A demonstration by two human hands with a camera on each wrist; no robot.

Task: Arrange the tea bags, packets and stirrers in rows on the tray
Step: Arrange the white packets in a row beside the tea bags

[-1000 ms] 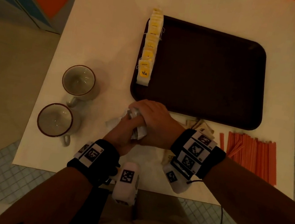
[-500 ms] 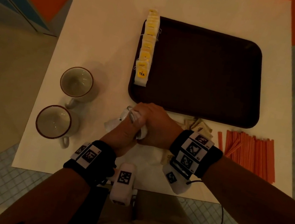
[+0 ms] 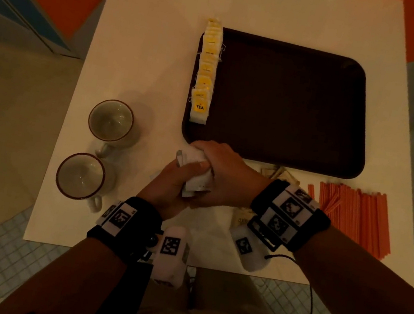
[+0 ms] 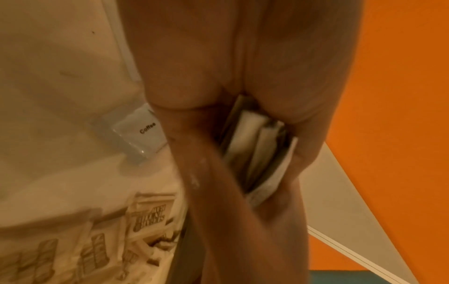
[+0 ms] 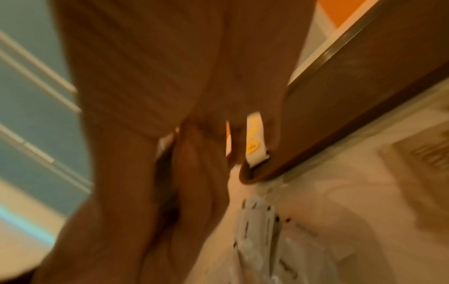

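A dark brown tray (image 3: pixel 310 157) lies on the white table, with a row of yellow tea bags (image 3: pixel 206 74) along its left edge. Just in front of the tray's near left corner, my left hand (image 3: pixel 171 181) and right hand (image 3: pixel 222 175) together grip a stack of white packets (image 3: pixel 198 180). In the left wrist view the stack of white packets (image 4: pixel 257 153) stands on edge between the two hands. One white coffee packet (image 4: pixel 141 132) lies on the table beside them. Orange stirrers (image 3: pixel 354 217) lie in a pile at the right.
Two empty cups (image 3: pixel 110 120) (image 3: pixel 81 175) stand at the left of the table. Tan printed packets (image 3: pixel 280 173) lie between the tray and my right wrist, and the tan printed packets (image 4: pixel 150 215) show near the table's front. The table's near edge is close to my body.
The two hands with the packet stack between them have shifted slightly toward the tray's near left corner. The grip is unchanged.
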